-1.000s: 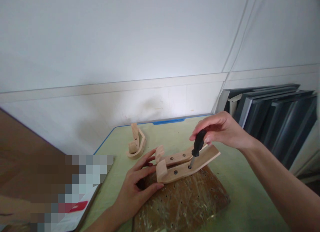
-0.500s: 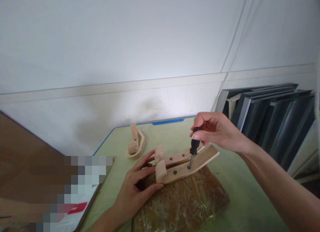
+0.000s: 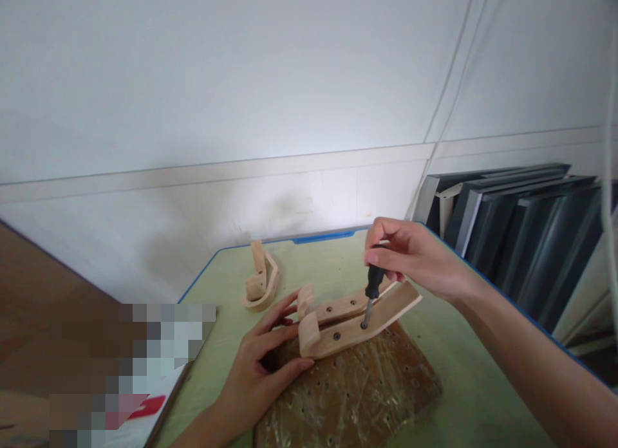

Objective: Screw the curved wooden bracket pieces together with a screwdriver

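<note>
A light wooden piece (image 3: 352,324) made of two curved bars with dark screw holes rests on a brown perforated board (image 3: 357,396). My left hand (image 3: 263,371) grips its near, hooked end between thumb and fingers. My right hand (image 3: 415,258) is closed round the black handle of a small screwdriver (image 3: 371,290), held upright. The tip of the screwdriver sits in a hole on the nearer bar.
A second, smaller curved wooden piece (image 3: 261,277) lies at the back of the green table (image 3: 458,371). Dark grey panels (image 3: 521,229) lean against the wall on the right. A blurred patch and a white-and-red sheet (image 3: 145,412) lie at the left.
My right hand has shifted slightly on the screwdriver handle, fingers turning round it. The view has drifted a little. My left hand stays on the wooden piece.
</note>
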The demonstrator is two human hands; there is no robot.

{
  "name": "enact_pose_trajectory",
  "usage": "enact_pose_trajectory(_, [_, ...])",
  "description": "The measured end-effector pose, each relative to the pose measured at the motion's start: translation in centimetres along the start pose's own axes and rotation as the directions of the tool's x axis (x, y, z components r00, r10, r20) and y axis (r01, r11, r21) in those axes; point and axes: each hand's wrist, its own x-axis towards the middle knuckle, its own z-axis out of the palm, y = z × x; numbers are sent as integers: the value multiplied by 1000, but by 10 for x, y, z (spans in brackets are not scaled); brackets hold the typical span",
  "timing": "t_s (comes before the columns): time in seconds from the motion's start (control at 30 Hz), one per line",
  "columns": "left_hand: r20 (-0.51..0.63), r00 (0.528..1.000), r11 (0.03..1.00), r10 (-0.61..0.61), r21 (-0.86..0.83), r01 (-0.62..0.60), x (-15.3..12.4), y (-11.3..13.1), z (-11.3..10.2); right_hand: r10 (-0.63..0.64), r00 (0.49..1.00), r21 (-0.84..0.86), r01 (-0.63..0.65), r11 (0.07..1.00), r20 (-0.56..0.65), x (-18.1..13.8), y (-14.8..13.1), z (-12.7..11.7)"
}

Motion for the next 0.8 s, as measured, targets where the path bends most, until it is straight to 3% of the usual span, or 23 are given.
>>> enact_pose_trajectory(0.23, [-4, 1000, 1000, -2, 0, 2, -1, -2, 0, -106, 968, 69, 93, 993, 229, -2, 1, -8])
enact_pose_trajectory(0.4, [3, 1000, 1000, -7, 5, 7, -1, -3, 1, -156, 880, 132, 108, 985, 449, -4, 3, -18])
enact_pose_trajectory(0.57, [3, 1000, 1000, -11, 15, 11, 0, -3, 1, -184, 796, 234, 54, 971, 577, -6, 6, -24])
enact_pose_trajectory(0.67, [-4, 1000, 1000, 7, 11, -7, 1, -3, 1, -196, 802, 286, 32, 958, 565, -6, 6, -25])
enact_pose_trajectory(0.8, [-4, 1000, 1000, 5, 1, -5, 0, -5, 3, -182, 865, 313, 31, 949, 467, -4, 8, -23])
